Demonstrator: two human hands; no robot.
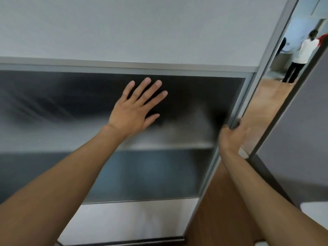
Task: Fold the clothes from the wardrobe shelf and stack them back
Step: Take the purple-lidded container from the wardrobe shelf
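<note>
Head view: left hand point(134, 109), fingers spread straight, is laid flat on the dark glass panel point(53, 107) of the sliding wardrobe door. At 3 o'clock, right hand point(232, 134) is curled round the door's edge frame point(248, 96). Clothes cannot be made out.

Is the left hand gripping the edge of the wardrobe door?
No, the left hand lies flat with fingers spread on the dark door panel; the right hand grips the door's edge.

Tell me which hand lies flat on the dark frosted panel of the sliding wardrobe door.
The left hand: its fingers are spread straight against the dark frosted panel. The right hand instead curls its grip around the door's grey metal edge frame.
</note>
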